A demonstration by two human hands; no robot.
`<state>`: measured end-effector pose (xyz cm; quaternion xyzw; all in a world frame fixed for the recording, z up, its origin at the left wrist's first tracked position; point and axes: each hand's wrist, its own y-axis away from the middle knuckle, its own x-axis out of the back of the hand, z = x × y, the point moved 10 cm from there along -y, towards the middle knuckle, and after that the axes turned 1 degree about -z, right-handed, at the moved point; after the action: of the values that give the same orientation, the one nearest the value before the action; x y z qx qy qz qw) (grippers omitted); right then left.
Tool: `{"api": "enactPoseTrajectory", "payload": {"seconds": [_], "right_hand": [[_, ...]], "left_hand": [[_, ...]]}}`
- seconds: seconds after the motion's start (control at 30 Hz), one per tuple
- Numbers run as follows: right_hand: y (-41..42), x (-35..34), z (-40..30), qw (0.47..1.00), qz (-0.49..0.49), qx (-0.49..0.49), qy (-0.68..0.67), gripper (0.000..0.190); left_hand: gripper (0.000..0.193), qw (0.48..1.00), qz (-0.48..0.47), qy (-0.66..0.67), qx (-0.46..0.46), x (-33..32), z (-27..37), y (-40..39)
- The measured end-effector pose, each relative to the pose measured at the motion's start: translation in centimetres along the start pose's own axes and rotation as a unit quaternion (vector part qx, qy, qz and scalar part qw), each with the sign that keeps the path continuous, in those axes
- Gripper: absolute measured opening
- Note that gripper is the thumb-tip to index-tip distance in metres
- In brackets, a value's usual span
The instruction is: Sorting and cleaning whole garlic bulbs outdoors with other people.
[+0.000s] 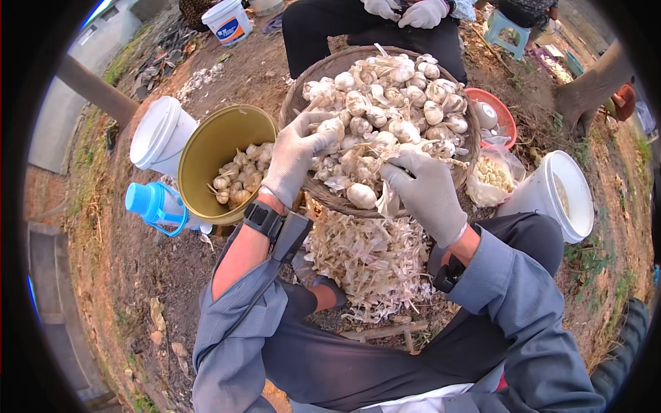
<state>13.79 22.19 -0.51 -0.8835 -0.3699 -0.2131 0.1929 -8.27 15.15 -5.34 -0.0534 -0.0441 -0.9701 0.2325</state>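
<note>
A round wicker basket heaped with garlic bulbs stands before me. My left hand, in a pale knit glove, reaches over its left rim with thumb and fingers around a garlic bulb. At the near right rim is my right hand, gloved too, its fingertips bent against dry garlic skins; whether it grips anything cannot be told. A large loose bulb lies between the hands near the rim. Left of the basket, an olive-coloured bucket holds more bulbs. Below the basket lies a pile of papery garlic skins.
A white bucket and a blue-topped jug stand at left. On the right are a red plastic basket, a bag of peeled cloves and another white bucket. A gloved co-worker sits opposite.
</note>
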Motion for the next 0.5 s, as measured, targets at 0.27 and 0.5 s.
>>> {"api": "enactPoseTrajectory", "payload": {"seconds": [0.27, 0.5], "right_hand": [[0.1, -0.3, -2.3, 0.991, -0.005, 0.122, 0.052, 0.017], [-0.4, -1.5, 0.7, 0.993, -0.061, -0.083, -0.061, 0.024]], "left_hand": [[0.048, 0.939, -0.067, 0.333, 0.051, -4.4, 0.6, 3.7], [0.065, 0.947, -0.175, 0.269, 0.024, -5.4, 3.3, 6.1]]}}
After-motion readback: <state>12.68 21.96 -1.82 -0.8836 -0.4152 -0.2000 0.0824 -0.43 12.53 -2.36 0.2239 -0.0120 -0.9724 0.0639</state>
